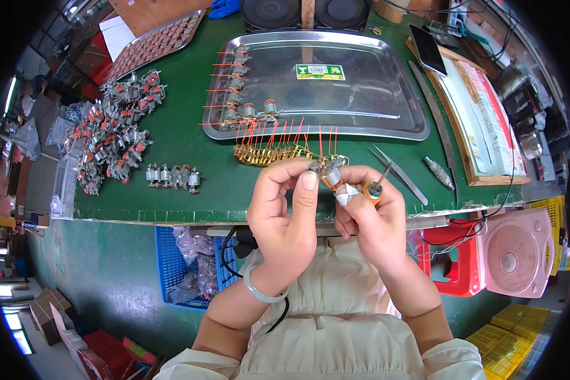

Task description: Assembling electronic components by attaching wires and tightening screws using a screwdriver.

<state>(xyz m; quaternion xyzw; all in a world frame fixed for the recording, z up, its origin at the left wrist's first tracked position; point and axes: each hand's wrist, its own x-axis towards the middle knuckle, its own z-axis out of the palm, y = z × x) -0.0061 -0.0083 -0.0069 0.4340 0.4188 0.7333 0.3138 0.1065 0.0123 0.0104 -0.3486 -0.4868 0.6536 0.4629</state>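
My left hand [288,212] pinches a small silver motor [329,173] with brass-coloured metal at its lower side, just above the table's front edge. Against the motor's other side close the fingers of my right hand [377,218], with white tape [346,194] wrapped round the thumb. Tucked in that same hand is a screwdriver [373,189] with an orange handle, its shaft pointing up and right. Behind both hands lies a row of brass clips [266,154] with red wires. Several motors stand in the metal tray [386,130], those along its left edge with red wires.
Heaped motors [117,136] lie at the left, a short row of them [174,177] nearer me. Tweezers [400,175], a long flat blade [434,114] and a wooden board with papers [481,120] are at the right. Below the table stand a blue basket [171,266] and a red stool [459,275].
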